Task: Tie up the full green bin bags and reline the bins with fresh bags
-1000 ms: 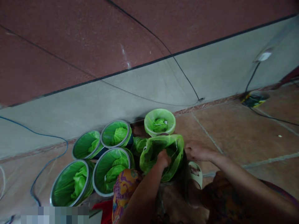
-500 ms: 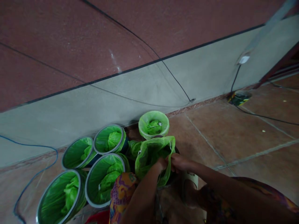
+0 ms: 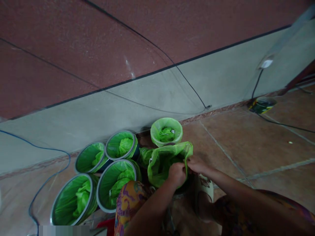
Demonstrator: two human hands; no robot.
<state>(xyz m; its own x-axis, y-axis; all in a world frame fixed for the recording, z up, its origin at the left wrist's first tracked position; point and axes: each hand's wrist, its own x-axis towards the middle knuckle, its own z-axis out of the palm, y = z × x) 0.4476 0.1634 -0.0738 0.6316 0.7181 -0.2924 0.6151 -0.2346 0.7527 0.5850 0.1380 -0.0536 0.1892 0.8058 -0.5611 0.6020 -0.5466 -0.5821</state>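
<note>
Together our left hand [image 3: 177, 173] and right hand [image 3: 199, 165] pinch the green bag [image 3: 161, 160] by its rim, lower centre; it seems soft and light.

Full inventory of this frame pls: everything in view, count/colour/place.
bag: 1, see-through green, middle, over a dark pot
pots: 4, metal rim, green liner, on the floor left of the bag
tub: 1, pale green, against the wall behind the bag
blue cable: 1, on the floor, far left
black cable: 1, running down the wall
plug: 1, white, on the wall at right
wall: red above, grey below
floor: brown tiles
left hand: pinches the bag's rim
right hand: pinches the same rim, touching the left hand
</note>
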